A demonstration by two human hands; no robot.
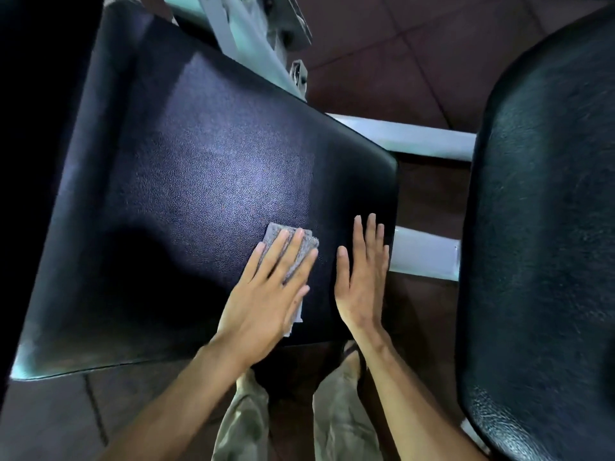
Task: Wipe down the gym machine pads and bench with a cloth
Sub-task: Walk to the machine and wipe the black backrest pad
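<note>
Head view: my left hand (266, 294), fingers straight, presses the cloth (275, 231) on the pad (199, 161); right hand (361, 281) flat beside; next, sweep ahead.

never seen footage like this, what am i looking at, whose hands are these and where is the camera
There is just one picture. It comes from a wide-angle camera worn on a person's head, looking down at their own two hands; no robot is involved. The big black cushioned surface is a gym machine pad. The left hand lies flat with straight fingers, pressing a small grey cloth onto that pad to wipe it. The right hand rests flat on the pad beside it and holds nothing. At the right edge is a second black pad, with pale metal frame bars between the two. Below are the person's trouser legs and a tiled floor.
</note>
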